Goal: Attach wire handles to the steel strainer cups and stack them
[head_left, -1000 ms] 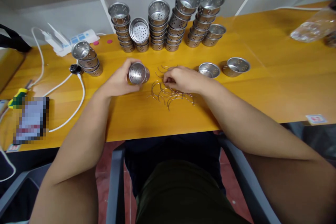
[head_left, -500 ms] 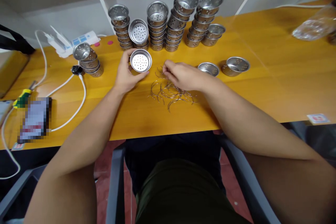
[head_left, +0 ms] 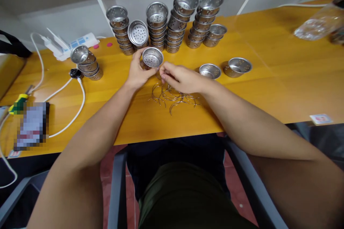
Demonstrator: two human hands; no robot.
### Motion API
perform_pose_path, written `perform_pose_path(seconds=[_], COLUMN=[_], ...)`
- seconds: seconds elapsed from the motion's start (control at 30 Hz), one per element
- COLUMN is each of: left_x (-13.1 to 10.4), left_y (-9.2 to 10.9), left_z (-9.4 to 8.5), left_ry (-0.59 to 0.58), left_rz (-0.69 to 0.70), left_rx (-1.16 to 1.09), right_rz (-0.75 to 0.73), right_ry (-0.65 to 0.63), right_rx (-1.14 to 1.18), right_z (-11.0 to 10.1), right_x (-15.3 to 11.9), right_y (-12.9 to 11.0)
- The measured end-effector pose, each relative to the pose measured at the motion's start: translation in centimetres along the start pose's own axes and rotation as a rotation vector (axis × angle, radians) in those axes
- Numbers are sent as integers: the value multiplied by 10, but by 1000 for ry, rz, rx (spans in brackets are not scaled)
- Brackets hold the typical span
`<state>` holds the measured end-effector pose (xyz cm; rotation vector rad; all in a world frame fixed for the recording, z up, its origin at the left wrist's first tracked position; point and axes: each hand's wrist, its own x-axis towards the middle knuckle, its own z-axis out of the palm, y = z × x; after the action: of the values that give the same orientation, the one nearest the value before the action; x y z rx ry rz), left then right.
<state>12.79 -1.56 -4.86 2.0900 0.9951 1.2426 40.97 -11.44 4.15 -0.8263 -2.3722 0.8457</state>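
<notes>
My left hand [head_left: 137, 71] is wrapped round a perforated metal cup [head_left: 152, 58], its thumb on the near side and its open top tilted up. My right hand [head_left: 178, 77] is pinched at the cup's right edge. It seems to hold a thin curved wire, which is too small to make out clearly. Just in front of the hands, a loose pile of thin curved wires [head_left: 174, 94] lies on the wooden table [head_left: 161, 125]. Right of my right hand stand two single cups, a nearer one [head_left: 210, 71] partly behind my wrist and another [head_left: 238, 67] farther right.
Stacks of perforated cups [head_left: 176, 25] line the table's back. A smaller stack [head_left: 87, 62] stands at the left beside white cables and a power strip [head_left: 84, 41]. A screwdriver [head_left: 18, 103] lies far left, and a clear plastic bag [head_left: 317, 25] at the back right.
My left hand has moved right with the cup, which now tilts differently. My right hand has shifted slightly left, and its fingers are now at the cup's edge.
</notes>
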Motion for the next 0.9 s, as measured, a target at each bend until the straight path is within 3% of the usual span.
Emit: perform_pose_path(seconds=[0.1, 0.23, 0.43, 0.6, 0.9], left_x=[-2, -8, -17, -21, -22], left_y=[-5, -1, 18, 29, 30], left_z=[1, -1, 2, 4, 14], left_ry=[41, 40, -10, -53, -47], left_rz=[-44, -65, -6, 16, -2], left_rx=[-30, -108, -54, -40, -42], right_rz=[61, 122, 216, 208, 253], right_ry=[63, 247, 445, 447, 423], right_rx=[94, 258, 161, -1, -121], right_z=[8, 16, 10, 6, 9], right_x=[2, 11, 14, 14, 25], right_y=[0, 6, 17, 19, 13])
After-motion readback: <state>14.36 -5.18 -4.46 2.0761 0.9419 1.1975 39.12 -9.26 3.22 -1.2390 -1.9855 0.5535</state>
